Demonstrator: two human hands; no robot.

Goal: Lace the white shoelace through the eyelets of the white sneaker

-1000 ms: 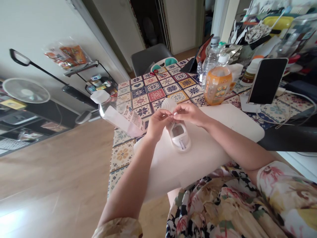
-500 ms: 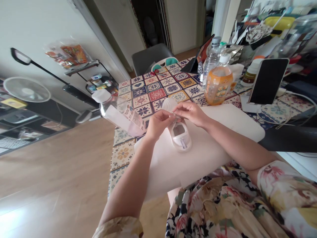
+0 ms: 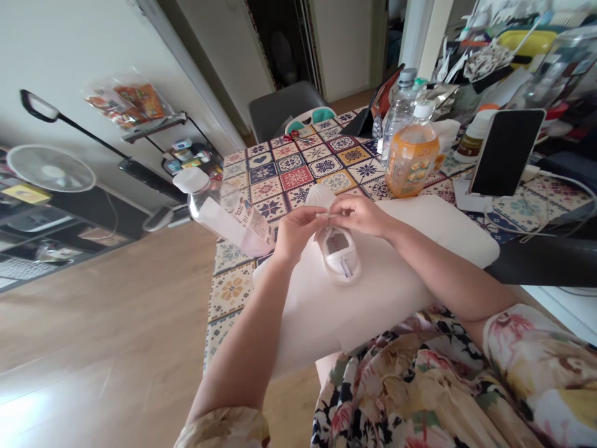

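Observation:
A white sneaker [image 3: 342, 267] stands on a white mat [image 3: 317, 317], its heel toward me and its toe pointing away. Over its tongue, my left hand [image 3: 298, 229] pinches a white shoelace [image 3: 326, 216] between thumb and fingers. From the other side my right hand [image 3: 357, 214] also has its fingers closed on the lace, almost touching the left fingertips. The exact shape of the lace between the fingers is partly hidden. Part of the toe shows beyond my hands.
Left of the mat stands a large clear bottle with a white cap [image 3: 191, 180]. An orange bottle [image 3: 410, 155] and a phone on a stand [image 3: 506, 152] are to the right. Red scissors [image 3: 293, 135] lie farther back on the patterned tablecloth [image 3: 296, 177].
Both hands stay over the shoe. My right fingers have shifted slightly downward and closer to the left fingertips at the lace. The sneaker has hardly moved.

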